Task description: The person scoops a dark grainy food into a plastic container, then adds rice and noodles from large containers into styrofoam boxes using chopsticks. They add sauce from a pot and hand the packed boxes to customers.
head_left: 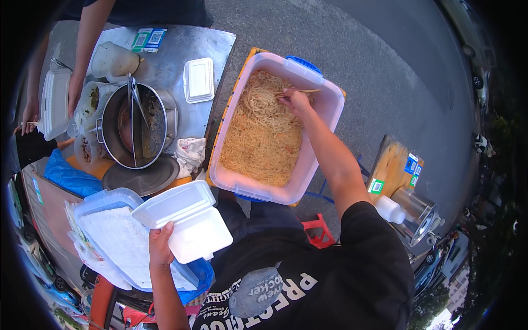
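Note:
My left hand grips an open, bare white foam takeaway box by its hinge side, with the lid tilted up. My right hand holds a pair of wooden chopsticks over a large clear plastic tub. The chopstick tips are at the thick pale noodles in the tub's far part. Thin yellow noodles fill the nearer part. Left of the tub, a divided steel pot with metal tongs in it stands on a metal table. A closed white box lies near that table's edge.
At upper left, another person's hands hold a takeaway box. Plastic sauce containers, a dark round lid and a cloth surround the pot. A lined plastic bin is below. A wooden board, steel canister and red stool stand right.

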The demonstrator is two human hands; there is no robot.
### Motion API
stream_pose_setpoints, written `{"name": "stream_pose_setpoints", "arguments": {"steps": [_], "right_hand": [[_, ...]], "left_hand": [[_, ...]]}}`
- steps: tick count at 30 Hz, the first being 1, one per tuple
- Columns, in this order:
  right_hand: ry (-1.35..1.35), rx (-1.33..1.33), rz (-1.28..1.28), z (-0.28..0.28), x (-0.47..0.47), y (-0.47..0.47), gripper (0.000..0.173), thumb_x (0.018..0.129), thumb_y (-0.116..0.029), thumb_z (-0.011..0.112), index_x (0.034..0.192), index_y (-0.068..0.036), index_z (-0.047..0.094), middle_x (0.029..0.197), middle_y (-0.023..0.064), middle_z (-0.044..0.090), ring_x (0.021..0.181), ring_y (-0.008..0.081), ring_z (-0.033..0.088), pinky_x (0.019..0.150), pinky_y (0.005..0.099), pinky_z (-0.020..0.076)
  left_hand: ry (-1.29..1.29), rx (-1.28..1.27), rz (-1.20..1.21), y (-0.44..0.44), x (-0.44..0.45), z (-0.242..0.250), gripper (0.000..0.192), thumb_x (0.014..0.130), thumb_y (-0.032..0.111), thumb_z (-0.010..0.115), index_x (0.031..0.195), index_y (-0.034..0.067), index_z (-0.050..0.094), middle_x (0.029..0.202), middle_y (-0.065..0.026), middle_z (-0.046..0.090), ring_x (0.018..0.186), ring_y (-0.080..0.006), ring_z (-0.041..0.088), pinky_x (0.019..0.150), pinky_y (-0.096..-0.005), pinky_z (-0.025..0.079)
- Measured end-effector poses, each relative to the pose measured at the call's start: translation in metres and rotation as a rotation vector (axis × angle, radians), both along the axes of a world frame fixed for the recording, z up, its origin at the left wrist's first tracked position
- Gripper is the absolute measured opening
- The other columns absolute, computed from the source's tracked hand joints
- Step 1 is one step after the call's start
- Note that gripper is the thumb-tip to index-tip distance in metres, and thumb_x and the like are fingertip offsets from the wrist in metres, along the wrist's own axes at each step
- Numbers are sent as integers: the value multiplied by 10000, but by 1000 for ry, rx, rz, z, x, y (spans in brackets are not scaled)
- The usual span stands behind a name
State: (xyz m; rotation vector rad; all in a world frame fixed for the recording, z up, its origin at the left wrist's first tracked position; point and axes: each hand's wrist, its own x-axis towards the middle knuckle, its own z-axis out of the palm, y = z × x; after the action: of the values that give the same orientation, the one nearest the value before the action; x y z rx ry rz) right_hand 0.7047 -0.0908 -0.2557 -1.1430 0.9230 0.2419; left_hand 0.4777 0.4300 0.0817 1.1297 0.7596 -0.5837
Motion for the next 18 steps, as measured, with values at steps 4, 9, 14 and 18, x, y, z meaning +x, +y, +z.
{"name": "stream_pose_setpoints", "arguments": {"steps": [4, 9, 14, 18], "right_hand": [[27, 195, -15, 11, -7, 15, 151, 1005, -49, 629, 1138, 19, 656, 1163, 138, 681, 1081, 271, 685, 901, 372, 643], [-48, 418, -110, 16, -40, -2, 174, 1022, -48, 606, 1164, 41, 654, 1150, 145, 693, 1030, 256, 704, 886, 351, 664], [-124, 437, -151, 64, -65, -11, 184, 1020, -95, 657, 1143, 39, 680, 1112, 142, 714, 1047, 253, 720, 902, 355, 663], [-232, 382, -56, 149, -69, -19, 185, 1014, -114, 681, 1124, 34, 693, 1100, 148, 728, 1043, 249, 731, 911, 342, 656]], "left_hand": [[-113, 93, -21, -47, 45, -30, 414, 1040, 149, 646, 1412, -25, 588, 1309, -132, 695, 1177, -209, 679, 1014, -342, 537], [-265, 175, -122, -101, 91, -87, 445, 1088, 278, 597, 1382, -56, 609, 1232, -108, 716, 1092, -147, 677, 921, -286, 537], [-377, 330, -258, -136, 126, -122, 440, 1119, 346, 530, 1294, -37, 658, 1096, -86, 730, 957, -124, 658, 839, -290, 523], [-588, 456, -405, -168, 144, -146, 488, 1136, 378, 460, 1330, -39, 622, 1095, -137, 729, 995, -185, 664, 910, -343, 519]]}}
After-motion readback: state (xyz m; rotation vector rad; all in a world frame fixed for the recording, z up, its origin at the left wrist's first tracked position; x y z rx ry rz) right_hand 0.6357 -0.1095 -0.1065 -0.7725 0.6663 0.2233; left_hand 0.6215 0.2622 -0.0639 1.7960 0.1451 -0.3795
